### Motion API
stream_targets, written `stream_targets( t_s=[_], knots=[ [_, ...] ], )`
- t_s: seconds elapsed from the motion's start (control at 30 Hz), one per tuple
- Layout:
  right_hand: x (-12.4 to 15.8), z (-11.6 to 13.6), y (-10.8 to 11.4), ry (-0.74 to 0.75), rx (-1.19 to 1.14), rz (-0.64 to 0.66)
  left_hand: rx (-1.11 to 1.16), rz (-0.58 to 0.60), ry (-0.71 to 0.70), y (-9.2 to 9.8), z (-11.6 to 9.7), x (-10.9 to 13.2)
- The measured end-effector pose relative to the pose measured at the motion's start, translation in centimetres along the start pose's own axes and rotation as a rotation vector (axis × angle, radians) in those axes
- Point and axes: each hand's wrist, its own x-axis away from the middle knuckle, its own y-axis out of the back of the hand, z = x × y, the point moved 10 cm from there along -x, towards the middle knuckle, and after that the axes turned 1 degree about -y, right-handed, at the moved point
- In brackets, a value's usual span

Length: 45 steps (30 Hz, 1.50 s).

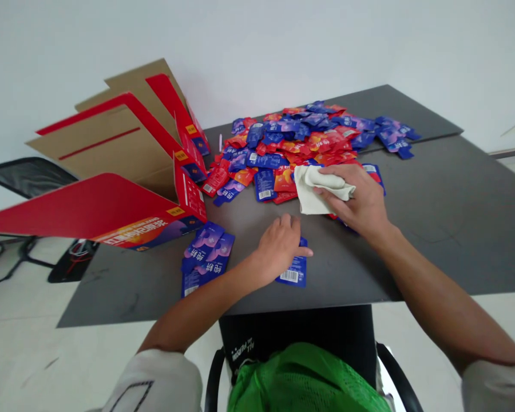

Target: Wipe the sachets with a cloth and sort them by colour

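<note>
Far out to the left of your left hand, a cardboard box lies tipped over, its red flaps splayed wide and its mouth turned toward the tabletop. Just left of that hand, a small stack of blue sachets sits apart from the rest, fanned face up so each overlaps the next. Your left hand rests palm down, fingers loosely spread and gripping nothing, its weight pinning a single blue sachet near the table's front edge. Only the barcode end shows below your thumb, and the flat press looks meant to keep the slick packet from sliding. Beyond both hands, a loose heap of red and blue sachets sprawls across the far side. Your right hand is closed around a bunched white cloth, fingers wrapped over the top to keep it wadded, a free corner drooping toward your left hand. The wad sits at the heap's near fringe, touching the packets there. To the right of that hand, the dark table shows a seam where two tops meet.
</note>
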Motion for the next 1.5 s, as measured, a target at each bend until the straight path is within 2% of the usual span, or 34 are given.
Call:
stream_targets(
  t_s=[0.23,0.43,0.53,0.6,0.7,0.73,0.8,0.9,0.97,1.03,1.07,1.17,1.23,1.3,1.37,1.5],
  knots=[
    [-0.1,-1.1,0.8,-0.041,0.007,-0.027,0.415,0.160,0.007,-1.9,2.5,-2.0],
    [-0.1,-1.7,1.2,-0.059,-0.015,-0.032,0.730,0.170,0.091,-2.7,4.4,-2.0],
    [-0.1,-2.1,1.4,-0.083,-0.019,-0.039,0.928,0.215,0.124,-3.4,4.4,-1.5],
    [-0.1,-2.2,1.4,-0.084,-0.024,-0.042,0.983,0.258,0.114,-3.5,4.0,-1.2],
    [-0.2,-2.0,1.5,-0.070,-0.039,-0.048,1.022,0.265,0.112,-2.6,3.6,-0.7],
    [-0.2,-2.0,1.6,-0.070,-0.041,-0.051,1.034,0.224,0.102,-1.6,3.5,-0.5],
    [-0.2,-2.2,1.8,-0.084,-0.032,-0.060,1.023,0.024,0.018,1.7,3.3,0.1],
    [-0.2,-2.5,2.0,-0.094,-0.005,-0.070,0.868,-0.378,-0.250,8.0,2.1,2.9],
    [-0.2,-2.6,2.0,-0.090,0.005,-0.072,0.708,-0.514,-0.413,10.0,0.5,5.3],
    [-0.1,-2.7,1.8,-0.097,0.007,-0.061,0.507,-0.510,-0.516,9.3,-1.2,7.1],
    [0.0,-2.8,1.7,-0.103,0.007,-0.054,0.395,-0.467,-0.545,8.1,-2.1,7.7],
    [0.1,-3.1,1.2,-0.120,0.002,-0.039,0.102,-0.260,-0.587,2.9,-4.2,9.0],
    [0.1,-3.2,1.0,-0.120,-0.006,-0.030,-0.023,-0.195,-0.592,0.5,-5.2,10.2],
    [-0.1,-3.1,0.9,-0.107,-0.020,-0.014,-0.119,-0.217,-0.565,-0.4,-6.0,11.5],
    [-0.5,-2.3,0.8,-0.075,-0.038,0.024,-0.195,-0.263,-0.509,-0.4,-6.7,12.5],
    [0.6,1.9,-0.7,0.050,-0.109,0.218,-0.298,-0.265,-0.399,-1.0,-7.7,13.7]
  ],
)
